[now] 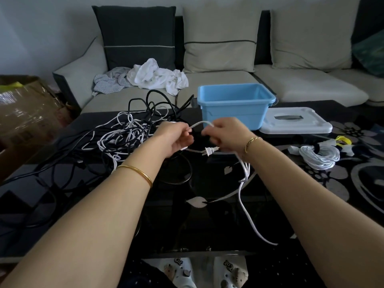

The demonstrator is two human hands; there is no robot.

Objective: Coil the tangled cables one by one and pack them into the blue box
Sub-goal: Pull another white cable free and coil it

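A white cable (200, 123) arches between my two hands over the dark glass table. My left hand (174, 138) pinches one side of the arch and my right hand (225, 134) grips the other. The cable's white two-pin plug (208, 151) hangs just under my right hand, and more of it trails down past a knot (243, 179) toward the table's near edge. A tangled heap of black and white cables (128, 132) lies left of my hands. The open blue box (234, 104) stands behind my hands.
The box's white lid (295, 121) lies flat to the right of it. A coiled white cable (319, 156) and a yellow item (342, 140) rest at the right. Behind the table is a sofa with cloths (153, 76). A cardboard carton (22, 107) stands at the left.
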